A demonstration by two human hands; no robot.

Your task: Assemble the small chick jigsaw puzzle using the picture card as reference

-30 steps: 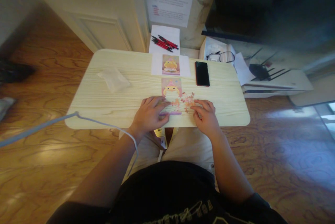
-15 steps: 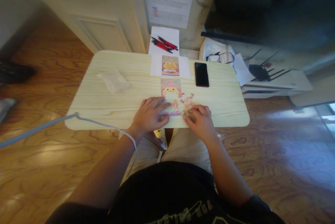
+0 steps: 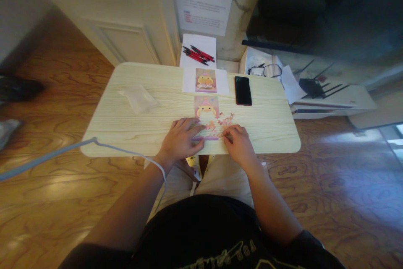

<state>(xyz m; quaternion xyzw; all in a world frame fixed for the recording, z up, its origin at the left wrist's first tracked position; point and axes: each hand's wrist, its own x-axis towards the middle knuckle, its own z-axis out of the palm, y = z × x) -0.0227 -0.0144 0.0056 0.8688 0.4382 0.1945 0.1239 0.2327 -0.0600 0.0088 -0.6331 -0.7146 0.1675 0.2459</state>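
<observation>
A partly assembled jigsaw puzzle (image 3: pixel 206 107) lies on the light wood-grain table (image 3: pixel 126 130), its top showing a yellow cartoon figure in a pink hat and its bottom edge a purple strip. My left hand (image 3: pixel 182 137) rests at the puzzle's left side, fingers spread and lying flat. Loose puzzle pieces (image 3: pixel 225 119) are heaped at the right of the picture. My right hand (image 3: pixel 238 141) is beside this heap, thumb and forefinger pinched together; what is between them is too small to make out. Above the puzzle is a printed reference picture (image 3: pixel 205 80) of the same figure.
A black phone (image 3: pixel 243 90) lies at the right, and a clear plastic bag (image 3: pixel 139 97) at the left. Red and black pens (image 3: pixel 198 55) sit on paper beyond the far edge. A grey cord (image 3: pixel 126 148) crosses the near-left corner to my left wrist.
My right hand has shifted slightly left, and its thumb and forefinger have drawn together at the edge of the loose pieces. My left hand stays in place.
</observation>
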